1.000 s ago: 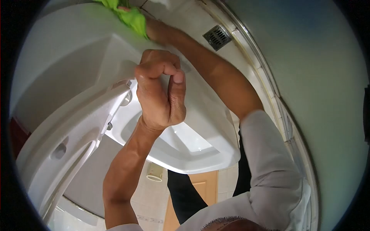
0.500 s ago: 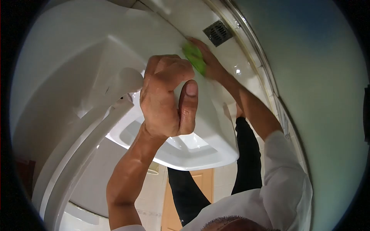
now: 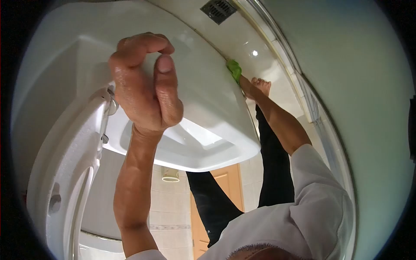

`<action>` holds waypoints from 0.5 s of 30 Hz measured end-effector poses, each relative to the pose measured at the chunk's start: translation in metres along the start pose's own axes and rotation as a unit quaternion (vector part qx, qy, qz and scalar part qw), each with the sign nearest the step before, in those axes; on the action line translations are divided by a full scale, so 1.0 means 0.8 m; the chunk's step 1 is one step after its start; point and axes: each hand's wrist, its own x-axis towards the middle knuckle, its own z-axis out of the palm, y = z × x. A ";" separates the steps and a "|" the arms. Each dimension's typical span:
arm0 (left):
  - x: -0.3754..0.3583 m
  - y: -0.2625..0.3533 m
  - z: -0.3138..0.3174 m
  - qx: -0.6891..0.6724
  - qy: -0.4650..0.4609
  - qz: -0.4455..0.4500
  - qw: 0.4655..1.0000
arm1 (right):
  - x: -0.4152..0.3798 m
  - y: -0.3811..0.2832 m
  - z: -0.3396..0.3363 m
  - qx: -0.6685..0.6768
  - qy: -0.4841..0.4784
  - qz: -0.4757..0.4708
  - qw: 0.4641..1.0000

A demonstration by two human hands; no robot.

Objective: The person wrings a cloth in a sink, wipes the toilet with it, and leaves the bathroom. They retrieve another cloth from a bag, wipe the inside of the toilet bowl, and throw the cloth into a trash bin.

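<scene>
Green cloth (image 3: 234, 69) at the far end of the right hand (image 3: 246, 88), roughly in line with its forearm (image 3: 279, 118), grip indeterminable; left hand (image 3: 141, 93) farther off, half-curled, thumb apart

Head view: one, wide-angle, facing down over toilet (image 3: 208, 99); left hand (image 3: 145, 82) nearest, at ten o'clock; floor drain (image 3: 219, 10) farther, at twelve.

Beyond the right hand (image 3: 248, 88), glossy pale floor (image 3: 240, 37) with a square metal drain (image 3: 218, 11) and a bright glint. To its right, curved metal trim (image 3: 281, 41) bordering a greenish, frosted-looking panel (image 3: 368, 130). Below both hands, pale tiled wall (image 3: 169, 206) with a patterned band (image 3: 169, 227).
</scene>
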 end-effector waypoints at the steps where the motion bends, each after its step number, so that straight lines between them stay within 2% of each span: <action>1: -0.001 0.001 0.001 -0.005 -0.005 0.000 1.000 | -0.076 -0.005 -0.036 -0.318 0.107 0.018 0.942; 3: 0.000 0.004 -0.001 0.003 -0.012 -0.006 1.000 | -0.057 0.009 -0.029 -0.294 0.106 0.019 0.950; 4: 0.003 0.009 -0.007 0.042 -0.047 -0.001 0.998 | -0.034 -0.114 -0.075 0.030 0.067 -0.065 0.995; 5: 0.004 0.007 -0.010 0.042 -0.050 -0.005 0.998 | -0.014 -0.246 -0.126 0.354 -0.011 -0.115 0.928; 6: 0.002 0.004 -0.009 0.024 -0.039 -0.003 0.999 | -0.002 -0.306 -0.152 0.346 -0.031 -0.186 0.919; 7: 0.002 0.003 -0.007 0.002 -0.029 -0.003 1.000 | 0.007 -0.361 -0.168 0.340 -0.011 -0.249 0.907; 8: 0.003 0.003 -0.008 0.036 -0.042 0.015 0.998 | -0.002 -0.413 -0.206 0.334 -0.066 -0.276 0.899; 10: 0.006 0.003 -0.013 0.052 -0.049 0.021 0.997 | -0.047 -0.453 -0.230 0.255 -0.009 -0.312 0.915; 13: 0.015 0.003 -0.009 0.082 -0.037 0.045 0.995 | -0.137 -0.397 -0.227 0.296 -0.044 -0.368 0.880; 14: 0.019 0.001 -0.008 0.108 -0.038 0.074 0.991 | -0.175 -0.357 -0.217 0.311 -0.056 -0.364 0.876; 15: 0.022 -0.002 -0.006 0.134 -0.038 0.103 0.985 | -0.220 -0.299 -0.192 0.353 -0.074 -0.314 0.878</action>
